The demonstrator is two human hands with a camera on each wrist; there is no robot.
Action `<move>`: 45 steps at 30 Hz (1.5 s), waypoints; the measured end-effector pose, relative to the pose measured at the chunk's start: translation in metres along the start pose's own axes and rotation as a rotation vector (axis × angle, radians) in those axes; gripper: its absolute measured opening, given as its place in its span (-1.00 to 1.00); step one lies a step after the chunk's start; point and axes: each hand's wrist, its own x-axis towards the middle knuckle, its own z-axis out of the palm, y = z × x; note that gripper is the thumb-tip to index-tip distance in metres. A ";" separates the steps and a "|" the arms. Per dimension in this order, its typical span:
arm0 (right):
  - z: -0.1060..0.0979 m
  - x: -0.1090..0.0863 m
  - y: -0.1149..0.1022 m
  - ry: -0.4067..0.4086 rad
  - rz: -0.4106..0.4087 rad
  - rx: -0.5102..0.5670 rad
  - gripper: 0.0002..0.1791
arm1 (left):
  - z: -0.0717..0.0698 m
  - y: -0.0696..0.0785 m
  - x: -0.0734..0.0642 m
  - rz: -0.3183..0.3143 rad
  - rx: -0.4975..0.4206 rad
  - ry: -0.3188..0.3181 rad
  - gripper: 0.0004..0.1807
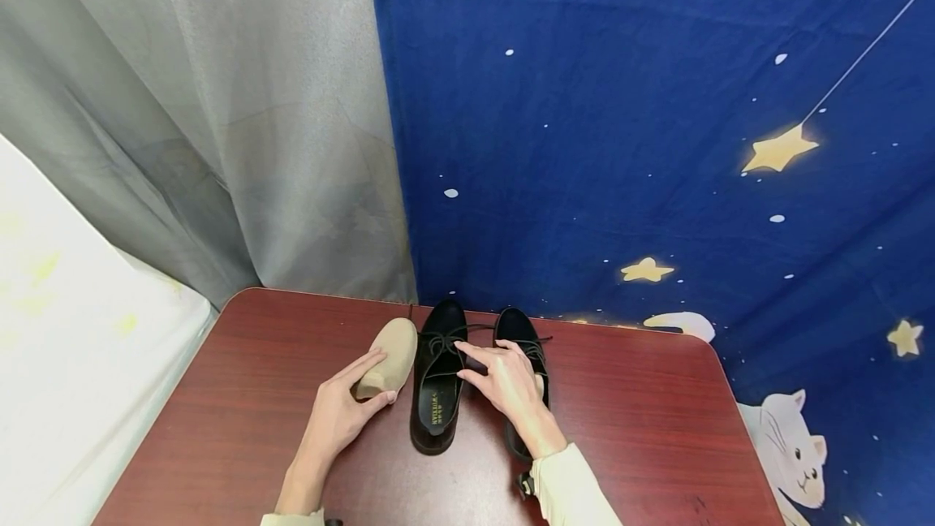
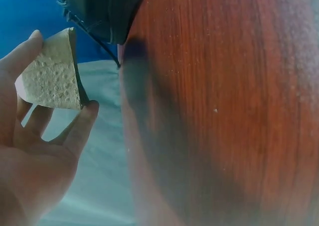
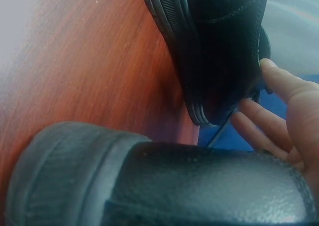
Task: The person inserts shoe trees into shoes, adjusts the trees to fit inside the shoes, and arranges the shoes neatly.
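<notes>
My left hand (image 1: 338, 411) holds a beige toe-shaped shoe insert (image 1: 398, 354) between thumb and fingers, just left of a black lace-up shoe (image 1: 442, 319). In the left wrist view the insert's blunt end (image 2: 52, 79) looks rough and pitted. My right hand (image 1: 509, 384) reaches over that left shoe, fingers extended at its laces and thumb at the edge of its opening. Beneath the right hand and wrist stands a second black shoe (image 1: 515, 321), partly hidden; a pale patch shows in its opening. The left shoe's insole (image 1: 436, 400) bears gold lettering.
Both shoes stand with toes toward the far edge of a reddish-brown wooden table (image 1: 628, 420). Behind it hang a grey curtain (image 1: 314, 144) and a blue curtain with stars (image 1: 584, 144). White cloth (image 1: 88, 331) is at the left.
</notes>
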 end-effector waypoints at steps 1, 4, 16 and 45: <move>0.000 0.000 0.000 -0.002 0.002 0.002 -0.45 | 0.000 0.001 -0.001 0.001 -0.007 0.001 -0.31; 0.001 0.000 0.001 0.000 0.001 0.004 -0.44 | 0.000 0.001 -0.002 -0.016 -0.020 0.007 -0.32; 0.000 0.001 0.001 0.016 -0.018 0.016 -0.43 | 0.004 0.006 -0.006 -0.179 -0.013 0.051 -0.31; 0.000 0.000 0.001 -0.019 0.025 -0.004 -0.50 | 0.002 0.027 -0.013 -0.206 -0.025 0.012 -0.33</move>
